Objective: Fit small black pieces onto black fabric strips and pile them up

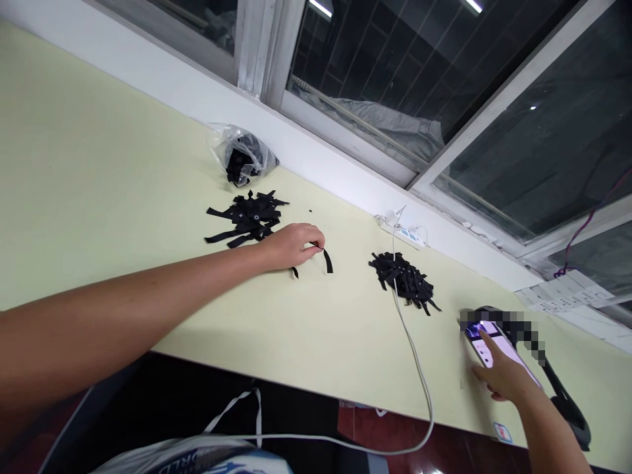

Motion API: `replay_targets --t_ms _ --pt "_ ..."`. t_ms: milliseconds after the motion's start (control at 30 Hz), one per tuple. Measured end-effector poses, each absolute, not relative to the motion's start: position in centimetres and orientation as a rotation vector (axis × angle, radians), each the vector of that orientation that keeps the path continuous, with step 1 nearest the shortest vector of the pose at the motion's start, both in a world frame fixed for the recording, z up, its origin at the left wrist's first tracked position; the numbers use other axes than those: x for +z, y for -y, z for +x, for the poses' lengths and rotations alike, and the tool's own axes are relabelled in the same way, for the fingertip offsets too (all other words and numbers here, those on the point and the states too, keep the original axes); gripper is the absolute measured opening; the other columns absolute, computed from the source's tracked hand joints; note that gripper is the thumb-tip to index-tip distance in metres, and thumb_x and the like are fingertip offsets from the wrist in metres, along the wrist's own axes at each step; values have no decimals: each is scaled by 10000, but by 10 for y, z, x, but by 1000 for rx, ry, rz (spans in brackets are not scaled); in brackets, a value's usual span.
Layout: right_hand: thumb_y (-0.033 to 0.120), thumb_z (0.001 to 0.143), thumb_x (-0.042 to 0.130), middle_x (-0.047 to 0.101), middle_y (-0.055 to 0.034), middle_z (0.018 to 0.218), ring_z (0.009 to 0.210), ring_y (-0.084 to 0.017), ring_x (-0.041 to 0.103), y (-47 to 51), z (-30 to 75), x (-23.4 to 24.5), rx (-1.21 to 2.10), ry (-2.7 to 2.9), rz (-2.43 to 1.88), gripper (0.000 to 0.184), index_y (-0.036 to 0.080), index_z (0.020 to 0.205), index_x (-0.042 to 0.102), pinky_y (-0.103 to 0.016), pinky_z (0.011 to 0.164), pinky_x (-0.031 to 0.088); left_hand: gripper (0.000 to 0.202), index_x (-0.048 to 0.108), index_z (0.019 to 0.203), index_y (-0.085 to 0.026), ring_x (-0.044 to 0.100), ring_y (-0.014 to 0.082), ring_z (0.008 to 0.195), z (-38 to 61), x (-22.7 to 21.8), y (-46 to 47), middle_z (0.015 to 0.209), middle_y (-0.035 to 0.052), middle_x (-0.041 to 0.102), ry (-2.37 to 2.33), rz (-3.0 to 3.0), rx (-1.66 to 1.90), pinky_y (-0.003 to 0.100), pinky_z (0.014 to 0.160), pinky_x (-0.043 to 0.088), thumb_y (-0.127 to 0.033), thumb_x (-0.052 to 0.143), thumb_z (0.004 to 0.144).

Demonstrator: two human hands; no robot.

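My left hand (pixel 292 245) reaches across the pale yellow table (pixel 99 197), fingers pinched on a short black strip (pixel 327 260) that hangs from the fingertips. Just behind the hand lies a loose pile of black strips (pixel 247 217). A second pile of black strips (pixel 403 276) lies further right. My right hand (pixel 501 372) rests at the table's right side, its forefinger stretched out and touching the lit screen of a phone (pixel 498 345). The phone leans on a dark stand (pixel 567 401).
A clear plastic bag (pixel 244 157) of black pieces sits by the window ledge. A white power strip (pixel 405 232) lies by the wall, and its white cable (pixel 412 349) runs over the table's front edge. A white bag (pixel 197 454) sits below the table.
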State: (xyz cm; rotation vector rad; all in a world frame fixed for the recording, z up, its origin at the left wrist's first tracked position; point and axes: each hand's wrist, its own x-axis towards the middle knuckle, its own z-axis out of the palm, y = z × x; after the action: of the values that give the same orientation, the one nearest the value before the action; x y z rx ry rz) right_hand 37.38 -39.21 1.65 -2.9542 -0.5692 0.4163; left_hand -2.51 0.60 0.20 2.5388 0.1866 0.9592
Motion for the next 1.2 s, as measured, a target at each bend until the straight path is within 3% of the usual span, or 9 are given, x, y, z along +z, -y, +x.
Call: replay_targets --t_ms 233,400,467,667,800,967,1200 --pt "386 741 500 609 -4 574 427 -248 592 407 350 16 26 855 -2909 782 233 1498 382 -364 482 484 131 637 892 -180 607 163 870 -26 3 -5 925 31 673 -202 2534 907 273 795 431 -182 506 901" --pt "447 779 504 707 -75 759 673 -283 687 371 303 27 -322 1096 -2678 571 171 1268 607 -392 650 528 128 639 887 -180 609 165 870 -26 5 -3 924 33 675 -205 2535 884 274 798 429 -181 510 890" --pt "491 793 538 725 -101 838 712 -264 702 336 272 36 -250 1189 -2478 478 172 1121 675 -371 668 548 131 640 881 -179 611 163 865 -26 5 0 920 32 677 -193 2538 868 271 791 429 -178 509 889" --pt "368 868 543 739 -87 934 806 -219 702 191 172 67 -199 1490 -1961 294 202 1052 704 -372 809 552 130 650 884 -182 618 163 866 -26 7 7 920 30 685 -153 2521 828 268 787 434 -178 520 885" --pt "302 843 581 734 -57 887 770 -188 697 121 132 50 38 1473 -1684 208 202 984 697 -330 778 559 133 661 884 -188 625 161 856 -26 9 6 903 23 692 -202 2466 872 266 790 447 -158 534 859" --pt "331 831 599 742 -52 900 797 -186 701 107 119 13 258 1341 -1576 195 204 948 690 -305 750 562 146 689 895 -187 636 156 857 -27 8 3 915 16 707 -243 2409 894 259 777 455 -159 557 841" --pt "348 833 601 757 -45 898 782 -191 708 117 118 12 334 1334 -1600 204 208 924 717 -302 713 561 142 714 865 -181 639 150 820 -28 9 4 879 15 719 -327 2347 881 254 731 454 -152 588 807"
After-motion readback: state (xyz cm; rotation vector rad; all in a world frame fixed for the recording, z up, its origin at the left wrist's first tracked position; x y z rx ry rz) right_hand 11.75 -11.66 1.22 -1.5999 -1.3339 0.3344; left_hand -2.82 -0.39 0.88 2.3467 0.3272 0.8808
